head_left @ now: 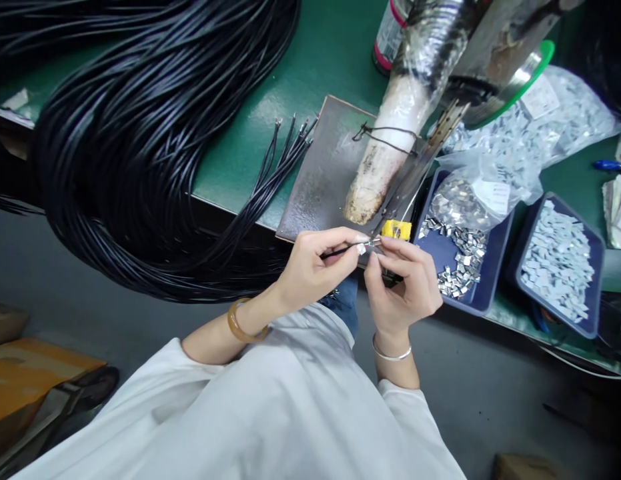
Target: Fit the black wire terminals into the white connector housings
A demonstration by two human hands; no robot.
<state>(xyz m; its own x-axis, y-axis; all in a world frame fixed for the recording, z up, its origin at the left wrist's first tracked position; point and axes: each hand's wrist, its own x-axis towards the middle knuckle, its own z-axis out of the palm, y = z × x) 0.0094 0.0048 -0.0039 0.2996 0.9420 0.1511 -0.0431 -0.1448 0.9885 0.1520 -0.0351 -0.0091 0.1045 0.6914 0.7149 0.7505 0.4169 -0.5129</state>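
My left hand (315, 267) pinches the end of a thin black cable (340, 250) between thumb and fingers, just below the edge of a dark metal plate (320, 167). My right hand (405, 283) meets it from the right, fingers closed round a small metal piece (373, 244) at the cable's tip. Both hands hover in front of the green bench (250, 120), under a soldering tool wrapped in plastic (390, 140) with a yellow tip (396, 229). A brown bangle is on my left wrist, a silver one on my right.
A big bundle of black cables (140, 133) lies over the bench's left side, several stripped ends (290, 137) fanned towards the plate. Two blue trays (483, 293) (595, 280) hold small metal parts. Plastic bags of parts (540, 127) sit behind. Cardboard boxes (30, 380) are on the floor.
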